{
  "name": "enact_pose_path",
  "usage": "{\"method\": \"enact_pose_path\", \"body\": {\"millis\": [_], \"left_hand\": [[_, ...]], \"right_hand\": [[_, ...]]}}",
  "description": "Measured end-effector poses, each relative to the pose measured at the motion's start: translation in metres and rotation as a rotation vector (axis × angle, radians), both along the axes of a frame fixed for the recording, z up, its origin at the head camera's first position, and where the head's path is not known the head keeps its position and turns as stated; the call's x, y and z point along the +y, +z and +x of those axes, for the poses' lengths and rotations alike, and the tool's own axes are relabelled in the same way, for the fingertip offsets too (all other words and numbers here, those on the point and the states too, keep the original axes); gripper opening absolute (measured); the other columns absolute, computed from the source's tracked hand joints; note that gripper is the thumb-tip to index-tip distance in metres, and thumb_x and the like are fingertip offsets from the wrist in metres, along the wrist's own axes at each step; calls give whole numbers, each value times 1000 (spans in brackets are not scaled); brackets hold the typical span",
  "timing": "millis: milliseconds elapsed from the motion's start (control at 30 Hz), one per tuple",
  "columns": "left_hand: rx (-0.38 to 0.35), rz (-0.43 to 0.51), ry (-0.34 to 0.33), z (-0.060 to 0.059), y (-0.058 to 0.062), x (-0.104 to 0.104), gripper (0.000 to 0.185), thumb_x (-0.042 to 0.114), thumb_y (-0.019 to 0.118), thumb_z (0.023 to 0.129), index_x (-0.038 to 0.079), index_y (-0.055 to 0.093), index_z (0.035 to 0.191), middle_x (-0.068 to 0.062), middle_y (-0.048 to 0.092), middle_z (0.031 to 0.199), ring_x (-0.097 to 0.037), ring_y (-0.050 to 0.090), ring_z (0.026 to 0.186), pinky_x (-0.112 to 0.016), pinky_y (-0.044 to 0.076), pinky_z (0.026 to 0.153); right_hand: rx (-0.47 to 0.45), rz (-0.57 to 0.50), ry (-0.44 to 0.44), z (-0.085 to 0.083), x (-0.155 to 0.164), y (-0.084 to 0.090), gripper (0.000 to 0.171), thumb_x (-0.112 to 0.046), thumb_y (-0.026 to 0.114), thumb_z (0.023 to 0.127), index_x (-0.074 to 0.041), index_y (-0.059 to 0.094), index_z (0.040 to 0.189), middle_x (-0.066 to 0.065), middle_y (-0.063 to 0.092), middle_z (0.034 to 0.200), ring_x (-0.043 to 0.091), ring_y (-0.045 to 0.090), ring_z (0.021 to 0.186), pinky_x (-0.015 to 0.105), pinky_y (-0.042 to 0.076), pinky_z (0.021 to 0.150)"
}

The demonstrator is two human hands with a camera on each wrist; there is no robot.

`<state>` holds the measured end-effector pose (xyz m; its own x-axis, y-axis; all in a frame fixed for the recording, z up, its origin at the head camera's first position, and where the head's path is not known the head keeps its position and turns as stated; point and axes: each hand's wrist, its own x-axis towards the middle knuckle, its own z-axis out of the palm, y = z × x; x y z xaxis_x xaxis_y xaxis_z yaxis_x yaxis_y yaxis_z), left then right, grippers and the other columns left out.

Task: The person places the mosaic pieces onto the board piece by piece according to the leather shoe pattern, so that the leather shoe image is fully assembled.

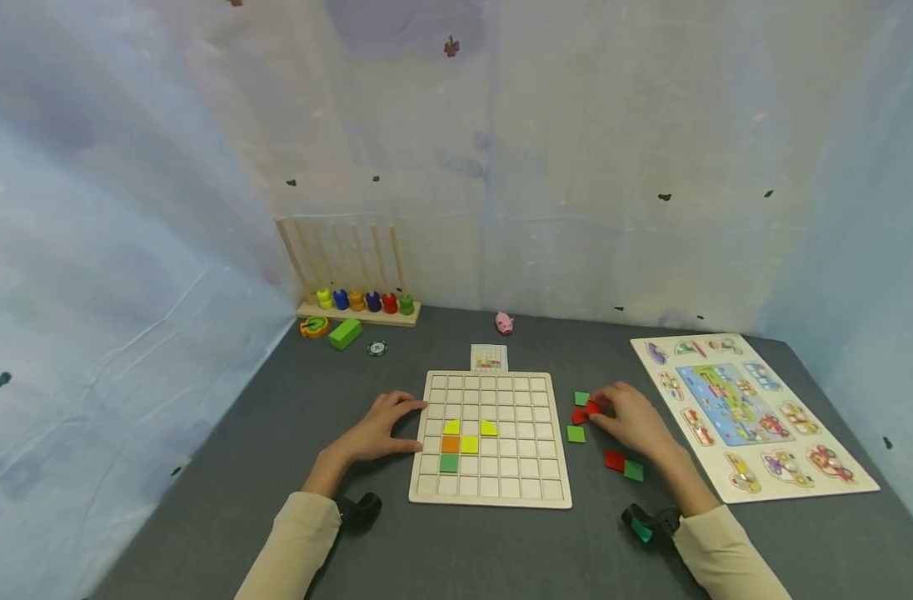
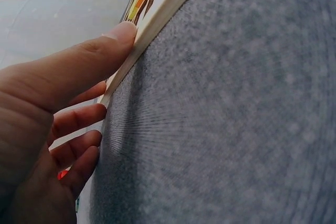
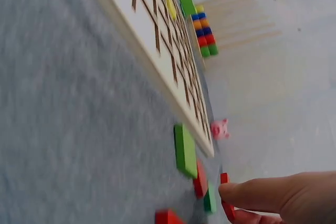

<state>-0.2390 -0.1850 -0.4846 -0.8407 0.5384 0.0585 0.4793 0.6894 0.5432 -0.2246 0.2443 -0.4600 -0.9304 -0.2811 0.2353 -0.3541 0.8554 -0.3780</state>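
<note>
A pale wooden grid board [image 1: 527, 467] lies flat in the middle of the table. On its left part sit an orange square [image 1: 451, 444], a green square [image 1: 449, 463], a yellow square [image 1: 469, 444] and two yellow pieces with a curved or cut corner [image 1: 488, 428]. My left hand [image 1: 381, 429] touches the board's left edge with thumb and fingertips, the fingers loosely extended. Right of the board, my right hand [image 1: 636, 421] pinches a red tile [image 3: 228, 208] between thumb and fingers, just above the table. Beside it lie another red piece [image 1: 578, 416] and green tiles [image 1: 576, 434].
Nearer me lie a red tile [image 1: 614, 461] and a green tile [image 1: 633, 471]. A pattern card [image 1: 490, 357] touches the board's far edge. Behind are a pink pig [image 1: 505, 323], a poker chip [image 1: 377, 348], a green block [image 1: 345, 334] and a peg rack [image 1: 359, 315]. A picture puzzle [image 1: 786, 437] lies right.
</note>
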Motion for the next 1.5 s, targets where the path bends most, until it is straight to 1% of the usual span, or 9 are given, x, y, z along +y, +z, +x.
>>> {"method": "enact_pose_path", "body": {"millis": [100,267,467,567,667,933,1100,1333,1500], "left_hand": [[1,3,-4,0,0,0,67,42,72,79,17,48,136,-6,42,130,-26,34,117,-51,32,97],[0,7,-9,0,0,-1,67,42,72,79,17,48,136,-6,42,130,-26,34,117,-51,32,97],[-5,10,-4,0,0,-1,67,42,73,79,17,48,136,-6,42,130,-26,33,118,-51,31,98],[-1,8,-2,0,0,0,67,42,73,79,17,48,136,-6,42,130,-26,33,118,-51,31,98],[3,4,0,0,-1,0,67,43,73,79,17,49,136,-6,42,129,-26,34,117,-51,32,98],[14,-8,-2,-1,-1,1,66,42,72,79,17,49,136,-7,42,129,-26,34,115,-50,32,97],[10,-9,0,0,0,1,66,40,73,79,17,49,136,-7,42,128,-27,34,115,-51,32,97],[5,-2,0,0,1,2,66,39,74,79,17,49,136,-7,42,128,-26,34,116,-51,31,98],[21,-2,-11,0,0,1,66,40,73,79,15,49,135,-7,43,127,-26,35,114,-51,32,96]], "right_hand": [[8,-12,39,4,-11,4,26,-15,73,81,-1,68,102,10,60,95,26,58,86,42,47,72],[38,-31,130,11,-38,9,27,-16,74,80,-4,68,104,8,63,97,24,59,87,39,47,71],[107,-112,267,20,-73,5,29,-16,75,79,-5,67,105,5,63,96,20,60,86,35,48,72],[162,-154,348,24,-92,0,27,-14,76,78,-7,67,102,2,64,95,17,60,85,32,48,73],[186,-183,416,29,-109,-4,24,-13,77,77,-10,67,98,-1,64,94,14,58,86,30,48,75],[186,-238,566,37,-140,-14,14,-17,79,75,-13,69,84,-3,64,86,11,55,84,26,45,76],[164,-195,587,39,-144,-17,11,-21,78,76,-16,72,82,-5,65,87,9,53,84,23,44,76],[173,-132,589,37,-144,-13,8,-21,78,76,-17,75,81,-4,62,86,10,50,83,23,42,75],[181,-101,558,37,-146,-14,8,-22,78,77,-17,75,82,-6,62,84,8,47,79,19,40,70]]}}
